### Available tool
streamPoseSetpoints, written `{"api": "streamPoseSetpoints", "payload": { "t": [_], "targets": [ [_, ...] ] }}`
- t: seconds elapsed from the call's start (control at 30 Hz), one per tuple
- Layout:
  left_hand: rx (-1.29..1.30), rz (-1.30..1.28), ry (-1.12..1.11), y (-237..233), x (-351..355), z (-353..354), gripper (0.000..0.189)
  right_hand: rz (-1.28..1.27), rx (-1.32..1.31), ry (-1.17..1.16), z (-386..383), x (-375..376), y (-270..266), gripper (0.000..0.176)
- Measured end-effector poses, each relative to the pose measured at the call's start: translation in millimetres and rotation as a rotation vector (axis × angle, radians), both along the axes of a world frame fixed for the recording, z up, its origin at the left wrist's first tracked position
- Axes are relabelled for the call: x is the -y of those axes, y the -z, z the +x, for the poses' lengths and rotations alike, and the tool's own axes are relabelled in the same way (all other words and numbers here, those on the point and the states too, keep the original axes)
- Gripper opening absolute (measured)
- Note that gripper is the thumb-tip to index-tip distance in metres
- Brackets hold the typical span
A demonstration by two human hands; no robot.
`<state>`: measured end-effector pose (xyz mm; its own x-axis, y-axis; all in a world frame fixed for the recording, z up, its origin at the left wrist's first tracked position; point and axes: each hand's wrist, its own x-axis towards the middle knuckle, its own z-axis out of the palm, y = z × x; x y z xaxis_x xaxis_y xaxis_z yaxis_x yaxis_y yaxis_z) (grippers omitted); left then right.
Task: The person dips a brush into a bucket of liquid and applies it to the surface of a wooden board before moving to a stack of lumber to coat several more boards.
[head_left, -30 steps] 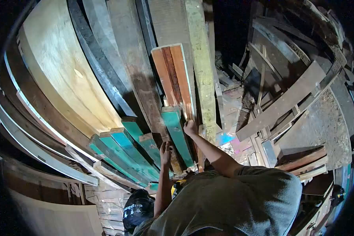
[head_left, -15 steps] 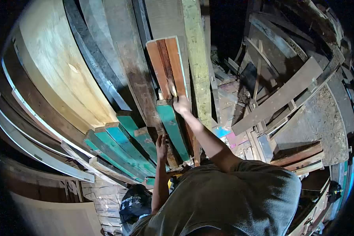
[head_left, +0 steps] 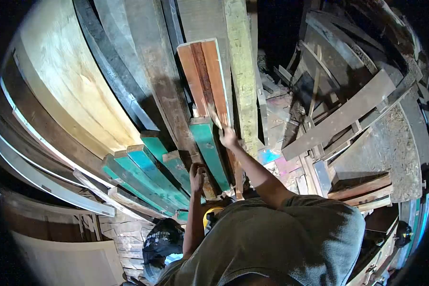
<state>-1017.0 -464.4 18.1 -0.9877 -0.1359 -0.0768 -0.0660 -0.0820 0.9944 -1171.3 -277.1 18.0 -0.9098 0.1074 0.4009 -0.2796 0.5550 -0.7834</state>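
My left hand (head_left: 196, 172) is closed around the lower end of a dark brown plank (head_left: 164, 95) that leans in a stack of boards, between teal-painted planks (head_left: 209, 148). Higher up, my right hand (head_left: 229, 137) sits against the orange-brown plank (head_left: 206, 78), right beside the top of one teal plank. A short pale strip (head_left: 215, 117), blurred, sticks up from its fingers; what it is cannot be made out. Both arms reach forward from my grey shirt (head_left: 281, 238).
A wide pale plywood sheet (head_left: 66, 81) and grey boards lean at the left. A mossy green beam (head_left: 243, 71) stands right of the orange plank. Scrap boards (head_left: 343, 114) pile up at the right beside dirt ground (head_left: 391, 152). A yellow object (head_left: 209, 214) and a dark bag (head_left: 162, 240) lie below.
My right hand rose along the orange-brown plank, then dropped back a little to the right with the pale strip. The left hand stayed on the brown plank.
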Motion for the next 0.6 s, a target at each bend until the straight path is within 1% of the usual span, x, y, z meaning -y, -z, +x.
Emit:
{"api": "streamPoseSetpoints", "payload": {
  "t": [0.03,0.07,0.1,0.13,0.17,0.2,0.23,0.27,0.3,0.33,0.37,0.4,0.43,0.47,0.5,0.53,0.6],
  "targets": [
    [-0.09,0.018,-0.025,-1.2,-3.2,-0.2,0.016,0.053,0.048,-0.007,3.4,-3.1,17.6,0.031],
    [-0.12,0.011,0.016,4.9,-0.9,-4.3,0.014,0.107,0.095,-0.014,5.8,-6.7,28.1,0.031],
    [-0.15,0.004,0.057,13.7,4.2,-10.2,0.012,0.119,0.201,-0.026,5.5,-11.0,37.3,0.03],
    [-0.177,-0.003,0.098,23.4,7.3,-13.3,0.01,0.158,0.173,-0.019,3.9,-13.2,46.4,0.03],
    [-0.062,-0.012,0.104,8.0,4.2,-10.9,0.008,0.195,0.146,-0.011,4.7,-12.7,45.8,0.03],
    [-0.092,-0.025,0.096,10.1,2.4,-15.8,0.008,0.231,0.12,-0.003,5.8,-13.1,45.6,0.03],
    [-0.122,-0.038,0.09,12.9,0.7,-21.4,0.008,0.255,0.407,-0.085,4.0,-19.3,44.2,0.035],
    [-0.148,-0.053,0.085,19.2,0.8,-26.1,0.008,0.273,0.487,-0.093,4.2,-20.3,29.6,0.035],
    [-0.169,-0.005,0.135,21.8,3.3,-31.0,0.012,0.291,0.568,-0.102,2.6,-20.2,20.2,0.034],
    [-0.138,0.091,0.133,25.2,3.1,-33.6,0.014,0.309,0.646,-0.111,2.4,-20.4,11.0,0.034],
    [-0.105,0.187,0.129,22.3,1.1,-34.7,0.017,0.218,0.51,-0.113,5.6,-20.1,3.0,0.033],
    [-0.076,0.283,0.124,6.3,-5.5,-36.7,0.019,0.423,0.537,-0.09,-9.5,-15.3,12.7,0.034],
    [-0.072,0.073,0.052,-8.7,-16.9,-35.4,0.018,0.382,0.399,-0.079,-15.2,-16.9,24.5,0.034],
    [-0.096,-0.147,0.08,-8.0,-13.4,-41.2,0.015,0.34,0.258,-0.066,-11.3,-17.3,5.2,0.035],
    [-0.12,-0.366,0.106,-3.3,-6.4,-49.4,0.014,0.307,0.267,-0.096,-7.9,-17.3,-22.7,0.033],
    [-0.144,-0.584,0.132,3.3,0.3,-58.9,0.016,0.278,0.269,-0.077,-12.0,-16.2,-36.7,0.031],
    [-0.236,-0.04,0.17,27.0,7.9,-95.1,0.01,0.221,0.28,-0.041,-21.4,-15.5,-58.3,0.026]
  ]
}}
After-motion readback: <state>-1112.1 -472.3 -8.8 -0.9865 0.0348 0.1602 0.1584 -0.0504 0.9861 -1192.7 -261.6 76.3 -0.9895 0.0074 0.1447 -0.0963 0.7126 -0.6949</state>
